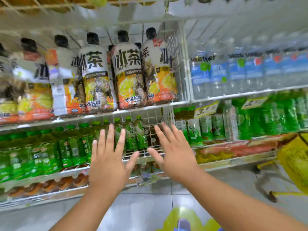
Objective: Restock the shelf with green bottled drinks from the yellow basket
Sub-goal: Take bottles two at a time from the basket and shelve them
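Note:
Both my hands are raised in front of the middle shelf, palms facing it, fingers spread and straight. My left hand (109, 158) and my right hand (173, 150) hold nothing. Between and behind them stand several green bottled drinks (135, 135) at the back of a white wire shelf compartment (150, 153), whose front part is bare wire. The yellow basket (295, 161) sits at the right edge, partly cut off and blurred.
More green bottles (50, 152) fill the shelf to the left and other green drinks (266, 119) to the right. Large iced-tea bottles (128, 77) and water bottles (233, 72) stand on the shelf above. A yellow price tag (205, 110) hangs on the rail. Grey floor tiles lie below.

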Demonstrator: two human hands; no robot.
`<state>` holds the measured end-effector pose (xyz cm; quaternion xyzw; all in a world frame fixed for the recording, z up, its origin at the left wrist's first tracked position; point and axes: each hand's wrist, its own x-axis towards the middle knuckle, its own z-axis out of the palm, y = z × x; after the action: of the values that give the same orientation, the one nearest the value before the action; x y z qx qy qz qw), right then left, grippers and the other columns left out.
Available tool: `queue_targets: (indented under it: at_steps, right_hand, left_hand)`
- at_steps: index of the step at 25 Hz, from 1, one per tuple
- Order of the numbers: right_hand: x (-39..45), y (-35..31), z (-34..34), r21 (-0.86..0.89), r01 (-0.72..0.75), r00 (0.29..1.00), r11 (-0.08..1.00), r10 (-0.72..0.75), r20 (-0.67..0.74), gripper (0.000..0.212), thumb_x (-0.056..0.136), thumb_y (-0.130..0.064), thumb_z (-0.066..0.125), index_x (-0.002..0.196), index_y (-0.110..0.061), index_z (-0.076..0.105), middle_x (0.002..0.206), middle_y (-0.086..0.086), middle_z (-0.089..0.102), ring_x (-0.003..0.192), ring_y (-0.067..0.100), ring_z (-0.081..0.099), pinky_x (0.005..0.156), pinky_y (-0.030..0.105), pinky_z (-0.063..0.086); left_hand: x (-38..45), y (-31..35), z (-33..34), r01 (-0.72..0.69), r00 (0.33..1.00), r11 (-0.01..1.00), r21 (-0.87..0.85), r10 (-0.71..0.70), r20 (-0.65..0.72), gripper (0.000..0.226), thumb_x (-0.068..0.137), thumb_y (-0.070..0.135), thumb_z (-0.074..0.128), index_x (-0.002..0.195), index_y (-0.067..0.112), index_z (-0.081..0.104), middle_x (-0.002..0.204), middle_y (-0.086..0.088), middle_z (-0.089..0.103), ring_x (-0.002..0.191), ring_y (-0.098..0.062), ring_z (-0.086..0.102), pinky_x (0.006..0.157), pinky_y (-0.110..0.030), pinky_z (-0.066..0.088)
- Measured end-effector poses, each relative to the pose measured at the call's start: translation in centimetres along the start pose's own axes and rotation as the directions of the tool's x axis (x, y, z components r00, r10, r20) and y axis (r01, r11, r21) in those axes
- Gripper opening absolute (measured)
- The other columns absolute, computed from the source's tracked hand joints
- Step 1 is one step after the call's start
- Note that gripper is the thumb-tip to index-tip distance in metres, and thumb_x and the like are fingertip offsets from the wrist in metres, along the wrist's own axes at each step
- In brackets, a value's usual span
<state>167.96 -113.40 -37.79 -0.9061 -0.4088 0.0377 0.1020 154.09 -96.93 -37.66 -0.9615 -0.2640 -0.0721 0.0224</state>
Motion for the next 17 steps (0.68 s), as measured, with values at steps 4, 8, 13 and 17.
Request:
queue_targets:
  at_steps: [4,8,13,17]
  right_hand:
    - [-6.9,0.4,-8.0,0.028,0.009,0.996,1.000,-0.007,-0.094,0.081,0.097,-0.073,0.014,0.161,-0.025,0.028,0.168,0.004,0.025,0.156,0.031,0.017,0.123,0.053,0.026]
    - [-12.8,0.7,-17.9,0.021,0.031,0.998,0.999,-0.029,-0.051,0.081,0.094,-0.072,0.008,0.164,-0.031,0.005,0.172,-0.002,-0.002,0.158,0.024,-0.011,0.127,0.048,0.009]
    - [-18.6,-0.4,-29.1,0.016,0.065,0.994,0.998,-0.063,-0.091,0.076,0.099,-0.072,0.013,0.163,-0.034,-0.003,0.171,-0.006,-0.012,0.156,0.020,-0.018,0.128,0.046,0.000]
    - [-21.5,-1.6,-35.9,0.017,0.054,0.991,0.998,-0.051,-0.125,0.076,0.098,-0.074,0.013,0.162,-0.038,-0.006,0.170,-0.009,-0.013,0.155,0.017,-0.021,0.128,0.045,-0.002]
  left_hand:
    - [-4.6,4.2,-9.1,-0.017,0.999,1.000,-0.016,0.017,-0.035,0.084,0.093,0.072,0.025,0.158,0.021,0.033,0.169,-0.011,0.014,0.156,-0.034,0.011,0.123,-0.056,0.016]
    - [-8.3,7.7,-19.7,0.002,1.000,1.000,0.001,-0.002,-0.019,0.083,0.094,0.075,0.019,0.161,0.027,0.024,0.170,-0.005,0.005,0.157,-0.027,0.002,0.125,-0.052,0.012]
    - [-11.9,11.4,-31.2,0.040,0.999,0.998,-0.039,-0.041,-0.019,0.085,0.091,0.082,0.011,0.162,0.036,0.004,0.170,0.000,-0.011,0.156,-0.022,-0.013,0.126,-0.047,0.001]
    - [-13.6,13.0,-38.0,0.050,0.998,0.996,-0.081,-0.052,-0.030,0.083,0.091,0.081,0.011,0.161,0.038,-0.001,0.168,0.001,-0.020,0.155,-0.022,-0.017,0.126,-0.046,-0.002]
